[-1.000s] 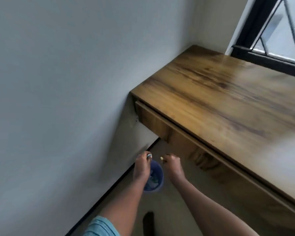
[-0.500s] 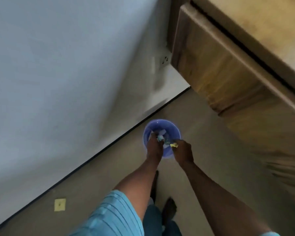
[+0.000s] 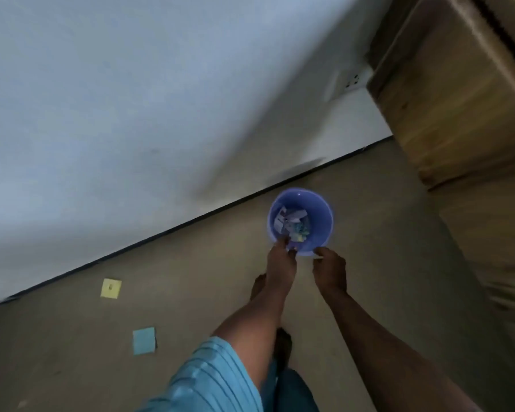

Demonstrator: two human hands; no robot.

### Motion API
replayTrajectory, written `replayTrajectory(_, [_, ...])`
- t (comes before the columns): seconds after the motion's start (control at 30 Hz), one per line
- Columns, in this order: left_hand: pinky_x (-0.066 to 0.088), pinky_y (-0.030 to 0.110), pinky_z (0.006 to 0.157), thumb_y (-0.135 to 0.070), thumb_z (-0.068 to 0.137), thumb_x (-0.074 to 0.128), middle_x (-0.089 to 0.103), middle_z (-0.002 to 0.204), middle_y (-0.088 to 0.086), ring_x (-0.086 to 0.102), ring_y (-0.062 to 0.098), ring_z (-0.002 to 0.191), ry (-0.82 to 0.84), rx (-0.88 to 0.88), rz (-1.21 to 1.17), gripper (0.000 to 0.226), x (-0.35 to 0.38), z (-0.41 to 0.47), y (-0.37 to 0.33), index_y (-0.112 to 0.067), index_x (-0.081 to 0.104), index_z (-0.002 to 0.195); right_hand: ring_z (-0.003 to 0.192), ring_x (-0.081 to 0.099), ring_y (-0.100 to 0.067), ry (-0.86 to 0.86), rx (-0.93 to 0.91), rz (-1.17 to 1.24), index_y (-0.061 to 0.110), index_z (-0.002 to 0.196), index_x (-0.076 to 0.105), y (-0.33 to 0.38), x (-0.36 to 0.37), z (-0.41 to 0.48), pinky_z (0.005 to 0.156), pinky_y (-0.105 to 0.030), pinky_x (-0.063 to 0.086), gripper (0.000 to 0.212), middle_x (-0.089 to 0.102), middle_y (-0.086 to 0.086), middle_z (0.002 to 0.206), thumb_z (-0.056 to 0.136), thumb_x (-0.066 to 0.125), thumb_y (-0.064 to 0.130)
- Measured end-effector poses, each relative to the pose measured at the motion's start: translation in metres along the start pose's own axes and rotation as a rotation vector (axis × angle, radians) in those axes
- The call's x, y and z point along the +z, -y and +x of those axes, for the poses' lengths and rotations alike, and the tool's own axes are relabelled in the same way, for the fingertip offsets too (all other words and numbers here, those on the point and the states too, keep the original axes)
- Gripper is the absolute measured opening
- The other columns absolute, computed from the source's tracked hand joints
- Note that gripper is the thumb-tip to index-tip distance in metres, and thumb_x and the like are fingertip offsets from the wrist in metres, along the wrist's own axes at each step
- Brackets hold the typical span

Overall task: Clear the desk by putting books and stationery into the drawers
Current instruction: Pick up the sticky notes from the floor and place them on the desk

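A blue plastic bin point(image 3: 321, 221) stands on the floor near the wall, with crumpled paper scraps point(image 3: 292, 224) inside it. My left hand point(image 3: 281, 261) hovers at the bin's near rim, its fingers pointing loosely down into it and holding nothing. My right hand point(image 3: 330, 270) is just beside the rim on the right, fingers loosely curled, with nothing clearly in it. The wooden desk's drawer front point(image 3: 446, 114) fills the upper right, blurred by motion.
A yellow sticky note point(image 3: 111, 288) and a blue one point(image 3: 144, 341) lie on the beige floor to the left. A wall socket point(image 3: 353, 80) sits beside the desk. My bare feet point(image 3: 283, 347) stand below the hands. The white wall point(image 3: 131, 99) runs along the left.
My view has dropped from the desk top to the floor. The small white and yellow items my hands held over the bin are gone from them, and both hands have drawn back to its near rim.
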State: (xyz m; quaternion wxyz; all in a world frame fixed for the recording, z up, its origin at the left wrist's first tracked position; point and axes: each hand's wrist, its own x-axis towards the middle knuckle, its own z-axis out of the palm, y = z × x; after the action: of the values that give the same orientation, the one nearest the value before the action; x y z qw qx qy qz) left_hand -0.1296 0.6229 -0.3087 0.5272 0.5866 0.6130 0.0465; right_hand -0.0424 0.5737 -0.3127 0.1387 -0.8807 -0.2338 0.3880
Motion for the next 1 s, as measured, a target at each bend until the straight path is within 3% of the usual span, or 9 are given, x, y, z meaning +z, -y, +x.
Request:
replayTrajectory(0.13, [0.038, 0.025, 0.096, -0.005, 0.096, 0.047, 0.058, 0.129, 0.016, 0.054, 0.026, 0.121, -0.084, -0.076, -0.08, 0.033, -0.026, -0.037, 0.022, -0.001, 0.051, 0.129, 0.112, 0.058, -0.03, 0.072, -0.134, -0.088, 0.003, 0.124, 0.06, 0.01, 0.017, -0.032, 0.088, -0.03, 0.046, 0.039, 0.061, -0.016, 0.125, 0.088, 0.046, -0.006])
replayTrajectory(0.37, [0.041, 0.029, 0.101, -0.009, 0.097, 0.045, 0.059, 0.129, 0.01, 0.054, 0.023, 0.121, -0.382, -0.296, -0.201, 0.034, -0.101, -0.109, 0.114, -0.009, 0.052, 0.13, 0.106, 0.061, -0.033, 0.277, -0.349, -0.273, 0.005, 0.122, 0.061, 0.056, 0.089, -0.098, 0.093, -0.039, 0.05, 0.036, 0.064, -0.017, 0.119, 0.087, 0.053, 0.001])
replayTrajectory(0.6, [0.038, 0.029, 0.103, -0.005, 0.096, 0.044, 0.057, 0.132, 0.011, 0.052, 0.024, 0.125, -0.608, -0.564, -0.382, 0.035, -0.172, -0.171, 0.225, -0.007, 0.051, 0.13, 0.111, 0.06, -0.03, 0.455, -0.586, -0.413, 0.001, 0.118, 0.064, 0.104, 0.198, -0.18, 0.092, -0.029, 0.046, 0.034, 0.063, -0.018, 0.122, 0.084, 0.058, -0.002])
replayTrajectory(0.73, [0.039, 0.028, 0.102, -0.005, 0.095, 0.044, 0.057, 0.133, 0.009, 0.052, 0.023, 0.124, -0.663, -0.671, -0.455, 0.035, -0.19, -0.19, 0.287, -0.007, 0.052, 0.129, 0.107, 0.062, -0.027, 0.516, -0.649, -0.513, 0.003, 0.119, 0.064, 0.12, 0.258, -0.211, 0.087, -0.025, 0.047, 0.034, 0.064, -0.016, 0.121, 0.085, 0.061, 0.003])
replayTrajectory(0.87, [0.037, 0.024, 0.101, -0.006, 0.095, 0.046, 0.056, 0.134, 0.008, 0.051, 0.022, 0.125, -0.686, -0.728, -0.505, 0.036, -0.201, -0.19, 0.352, -0.009, 0.051, 0.13, 0.103, 0.063, -0.031, 0.54, -0.68, -0.616, 0.006, 0.12, 0.063, 0.132, 0.324, -0.218, 0.086, -0.033, 0.051, 0.033, 0.064, -0.016, 0.12, 0.087, 0.063, 0.009])
replayTrajectory(1.0, [0.037, 0.028, 0.102, -0.007, 0.095, 0.048, 0.055, 0.133, 0.01, 0.05, 0.024, 0.125, -0.685, -0.786, -0.547, 0.036, -0.201, -0.174, 0.424, -0.009, 0.05, 0.131, 0.113, 0.058, -0.03, 0.565, -0.758, -0.735, 0.006, 0.12, 0.063, 0.141, 0.396, -0.203, 0.095, -0.034, 0.048, 0.034, 0.063, -0.016, 0.12, 0.087, 0.063, 0.014])
